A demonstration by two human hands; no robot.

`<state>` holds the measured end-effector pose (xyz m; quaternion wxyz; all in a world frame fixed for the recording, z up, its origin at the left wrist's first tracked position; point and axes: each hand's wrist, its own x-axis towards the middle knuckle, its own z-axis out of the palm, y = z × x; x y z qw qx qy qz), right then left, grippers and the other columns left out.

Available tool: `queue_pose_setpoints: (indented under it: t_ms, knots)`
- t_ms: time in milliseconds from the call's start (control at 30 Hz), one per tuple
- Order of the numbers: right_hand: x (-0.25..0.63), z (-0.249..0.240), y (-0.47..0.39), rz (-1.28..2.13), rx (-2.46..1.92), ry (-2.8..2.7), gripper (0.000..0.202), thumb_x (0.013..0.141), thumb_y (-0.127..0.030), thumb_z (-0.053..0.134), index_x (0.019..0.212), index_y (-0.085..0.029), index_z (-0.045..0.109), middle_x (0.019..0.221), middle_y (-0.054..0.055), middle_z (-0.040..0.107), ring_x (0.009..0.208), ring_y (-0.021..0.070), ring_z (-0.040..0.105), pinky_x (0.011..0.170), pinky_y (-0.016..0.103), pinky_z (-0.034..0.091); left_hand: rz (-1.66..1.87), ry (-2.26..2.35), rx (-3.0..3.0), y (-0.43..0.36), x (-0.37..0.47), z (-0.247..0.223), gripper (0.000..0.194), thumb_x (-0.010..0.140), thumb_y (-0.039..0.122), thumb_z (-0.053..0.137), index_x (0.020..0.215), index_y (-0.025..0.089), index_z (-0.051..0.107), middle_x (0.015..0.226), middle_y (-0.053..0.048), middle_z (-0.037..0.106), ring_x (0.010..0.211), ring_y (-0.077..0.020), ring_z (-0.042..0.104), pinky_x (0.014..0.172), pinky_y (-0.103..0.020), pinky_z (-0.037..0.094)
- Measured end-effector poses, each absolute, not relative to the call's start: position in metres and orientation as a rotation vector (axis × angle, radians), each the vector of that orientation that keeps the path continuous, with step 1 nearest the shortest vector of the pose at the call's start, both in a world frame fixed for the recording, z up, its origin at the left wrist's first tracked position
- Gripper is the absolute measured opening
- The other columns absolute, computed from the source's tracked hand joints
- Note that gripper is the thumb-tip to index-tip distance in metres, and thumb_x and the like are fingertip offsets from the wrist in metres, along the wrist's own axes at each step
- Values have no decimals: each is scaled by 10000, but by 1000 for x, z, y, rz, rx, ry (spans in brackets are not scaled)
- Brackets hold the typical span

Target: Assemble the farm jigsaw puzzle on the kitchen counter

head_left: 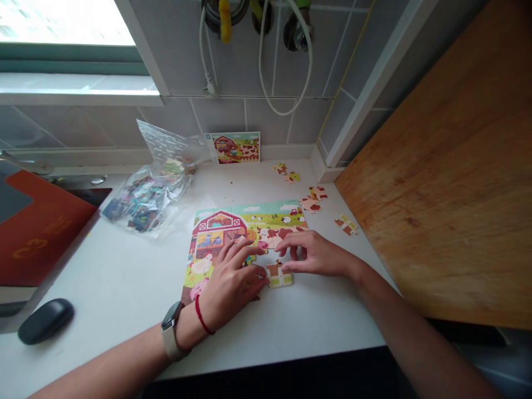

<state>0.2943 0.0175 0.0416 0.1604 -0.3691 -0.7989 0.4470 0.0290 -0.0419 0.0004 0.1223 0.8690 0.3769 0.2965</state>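
A farm jigsaw puzzle, mostly assembled, lies flat on the white tabletop, with a red barn and a spotted cow printed on it. My left hand, with a watch and a red string at the wrist, rests over its lower part and hides some of it. Those fingers are stretched out. Beside their tips lies a small joined section of brown and green puzzle pieces, apart from the main picture. My right hand hovers at that section's upper right, thumb at its edge, fingers curved and apart.
Loose puzzle pieces lie to the right, more pieces behind. A picture card leans on the wall. Left are a plastic bag of pieces, a black mouse and an orange box. A wooden board stands right.
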Motion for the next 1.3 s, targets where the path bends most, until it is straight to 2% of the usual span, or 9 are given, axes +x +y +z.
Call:
queue_pose_setpoints:
  t_ms: [133,267,467,633,767,900,1133,1300]
  knots:
    - [292,39,17,1331,-1068,-2328,169,877,-301,773,1033,-252,815,930,14,788,765,154,680,709,255,523,874,1101,2517,-41,29,-2,22,971,244,702,963,237,721,1262,-75,684,1277,-312,571,1104,-572,473]
    - [315,44,27,1290,-1180,-2328,165,874,-310,774,1022,-269,833,971,14,814,814,177,703,745,274,519,859,1073,2464,-41,30,-3,153,996,282,680,1134,218,667,1279,-107,680,1260,-308,582,1081,-563,495]
    - [348,45,41,1044,-1459,-2293,186,805,-330,815,975,-261,849,812,10,789,711,189,662,662,282,475,777,1011,2447,-44,31,-1,162,989,215,638,1145,222,679,1301,-105,671,1281,-299,573,1114,-538,471]
    - [347,42,42,1014,-1368,-2400,221,880,-301,721,1057,-291,852,994,40,768,860,203,684,794,313,511,775,981,2439,-45,32,-1,179,990,209,624,1155,230,692,1299,-100,670,1271,-294,577,1102,-523,478]
    - [344,40,43,963,-1427,-2352,235,847,-276,737,1058,-270,840,1009,47,745,801,184,663,781,313,513,762,969,2449,-45,32,0,179,1001,208,612,1167,230,678,1303,-97,662,1274,-295,571,1093,-524,478]
    - [345,38,43,1047,-1463,-2303,127,827,-283,743,918,-232,816,896,31,730,749,174,645,703,287,494,768,953,2457,-45,32,0,168,1016,209,589,1164,226,667,1298,-99,661,1286,-294,562,1089,-514,477]
    - [350,41,40,1251,-1450,-2272,92,792,-291,757,841,-214,744,769,-6,700,660,145,592,611,249,456,759,949,2456,-45,32,-2,163,1034,227,574,1171,229,661,1303,-92,662,1319,-299,530,1101,-512,448]
    - [350,46,32,1452,-1513,-2272,114,749,-265,775,775,-212,678,673,-31,665,605,136,571,554,228,408,831,930,2416,-45,32,2,173,1031,197,547,1154,217,667,1244,-98,683,1255,-282,566,1070,-482,475]
